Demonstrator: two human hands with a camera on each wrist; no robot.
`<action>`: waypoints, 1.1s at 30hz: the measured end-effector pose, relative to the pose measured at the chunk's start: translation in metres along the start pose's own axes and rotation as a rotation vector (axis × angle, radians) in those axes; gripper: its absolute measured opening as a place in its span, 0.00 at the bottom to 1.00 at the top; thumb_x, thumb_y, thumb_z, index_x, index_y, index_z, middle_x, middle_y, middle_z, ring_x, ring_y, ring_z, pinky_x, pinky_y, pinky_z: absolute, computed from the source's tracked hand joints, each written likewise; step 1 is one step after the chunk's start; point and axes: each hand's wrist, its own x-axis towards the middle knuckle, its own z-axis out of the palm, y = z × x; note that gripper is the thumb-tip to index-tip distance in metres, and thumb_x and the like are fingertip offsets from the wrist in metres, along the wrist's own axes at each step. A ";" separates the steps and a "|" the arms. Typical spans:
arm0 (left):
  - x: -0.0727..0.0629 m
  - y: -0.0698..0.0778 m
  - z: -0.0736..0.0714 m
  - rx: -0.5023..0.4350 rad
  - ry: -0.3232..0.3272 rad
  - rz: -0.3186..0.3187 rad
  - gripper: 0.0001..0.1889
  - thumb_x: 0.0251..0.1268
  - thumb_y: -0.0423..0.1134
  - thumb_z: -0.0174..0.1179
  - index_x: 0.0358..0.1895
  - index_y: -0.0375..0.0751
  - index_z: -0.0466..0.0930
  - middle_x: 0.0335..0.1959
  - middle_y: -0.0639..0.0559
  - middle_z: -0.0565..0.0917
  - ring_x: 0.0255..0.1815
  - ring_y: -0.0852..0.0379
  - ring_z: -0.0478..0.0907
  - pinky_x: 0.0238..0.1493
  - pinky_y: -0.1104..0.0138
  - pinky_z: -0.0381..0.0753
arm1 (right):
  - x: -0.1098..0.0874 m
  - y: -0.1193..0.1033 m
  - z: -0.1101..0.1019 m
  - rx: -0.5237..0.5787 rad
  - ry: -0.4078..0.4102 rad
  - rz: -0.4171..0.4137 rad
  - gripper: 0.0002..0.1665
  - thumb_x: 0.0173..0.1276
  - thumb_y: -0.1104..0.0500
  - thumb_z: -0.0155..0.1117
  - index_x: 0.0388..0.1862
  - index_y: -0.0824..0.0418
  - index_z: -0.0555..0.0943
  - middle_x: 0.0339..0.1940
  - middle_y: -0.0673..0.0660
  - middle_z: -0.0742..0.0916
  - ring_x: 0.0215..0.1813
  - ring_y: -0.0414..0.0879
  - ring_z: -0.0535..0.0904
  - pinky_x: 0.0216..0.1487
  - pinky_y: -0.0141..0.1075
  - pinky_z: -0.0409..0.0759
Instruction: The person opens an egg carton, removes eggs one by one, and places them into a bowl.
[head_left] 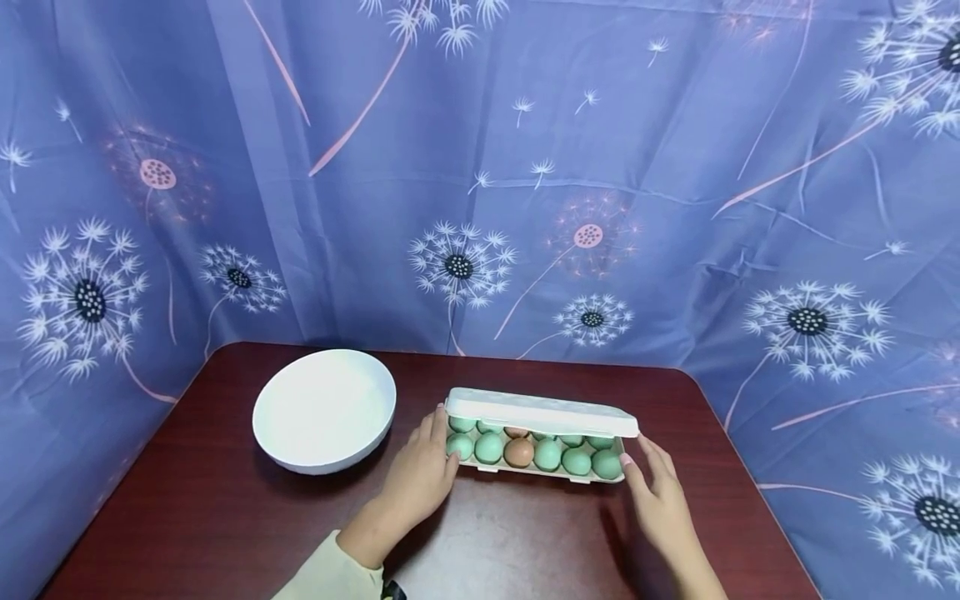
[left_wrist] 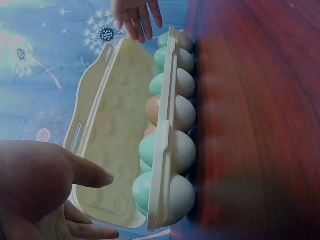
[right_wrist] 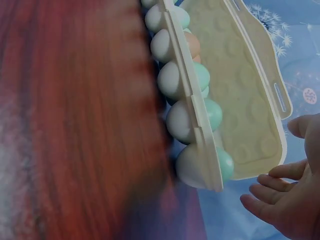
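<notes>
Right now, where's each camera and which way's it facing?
Head: on the head, facing forward-down at the long white carton of green and brown eggs; left hand and right hand show.
Left wrist: on that wrist, facing rightward along the carton; both hands show.
Right wrist: on that wrist, facing leftward along it; right hand only.
Both wrist views share the carton's raised lid.

Looked like a curtained-off corner, but could not be pinned down as a home or an office. Was screened at the back and both sides by blue fabric (head_left: pixel 360 250) printed with white and pink dandelions (head_left: pixel 459 267), hanging in folds. Was furnished with a dark reddish-brown, wood-grained table (head_left: pixel 187 500), rounded at the far corners and close to the fabric. Hinted at a household with a white bowl (head_left: pixel 325 408) and a carton (head_left: pixel 543 408) of eggs (head_left: pixel 547 455).
</notes>
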 end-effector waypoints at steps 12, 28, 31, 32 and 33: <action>0.008 -0.003 0.000 -0.046 0.013 0.008 0.38 0.67 0.39 0.64 0.74 0.24 0.59 0.69 0.31 0.71 0.66 0.35 0.74 0.60 0.46 0.80 | 0.014 -0.005 0.008 0.113 0.071 0.048 0.34 0.80 0.52 0.52 0.76 0.69 0.64 0.75 0.66 0.69 0.76 0.57 0.65 0.57 0.05 0.56; 0.027 -0.020 0.015 -0.276 0.017 0.010 0.43 0.72 0.42 0.60 0.81 0.35 0.46 0.75 0.34 0.64 0.75 0.38 0.66 0.71 0.46 0.70 | 0.035 0.007 0.018 0.330 0.116 0.091 0.31 0.80 0.54 0.52 0.79 0.52 0.64 0.79 0.56 0.66 0.77 0.48 0.62 0.63 0.11 0.59; 0.031 -0.026 0.021 -0.347 0.018 0.007 0.43 0.71 0.40 0.59 0.82 0.40 0.44 0.77 0.36 0.62 0.77 0.40 0.64 0.73 0.47 0.68 | 0.040 0.013 0.018 0.437 0.095 0.111 0.29 0.81 0.53 0.50 0.79 0.51 0.65 0.80 0.54 0.67 0.78 0.42 0.59 0.65 0.13 0.59; 0.032 -0.028 0.022 -0.365 0.011 0.002 0.43 0.71 0.40 0.58 0.83 0.42 0.43 0.77 0.36 0.61 0.77 0.41 0.63 0.74 0.47 0.68 | 0.042 0.015 0.019 0.475 0.084 0.121 0.29 0.82 0.52 0.49 0.79 0.50 0.64 0.81 0.52 0.66 0.79 0.40 0.58 0.66 0.14 0.59; 0.033 -0.030 0.024 -0.380 0.005 -0.005 0.43 0.71 0.40 0.58 0.83 0.44 0.42 0.78 0.37 0.61 0.77 0.41 0.63 0.74 0.46 0.67 | 0.044 0.017 0.019 0.517 0.072 0.120 0.29 0.82 0.52 0.48 0.79 0.50 0.64 0.81 0.52 0.66 0.80 0.37 0.57 0.67 0.15 0.59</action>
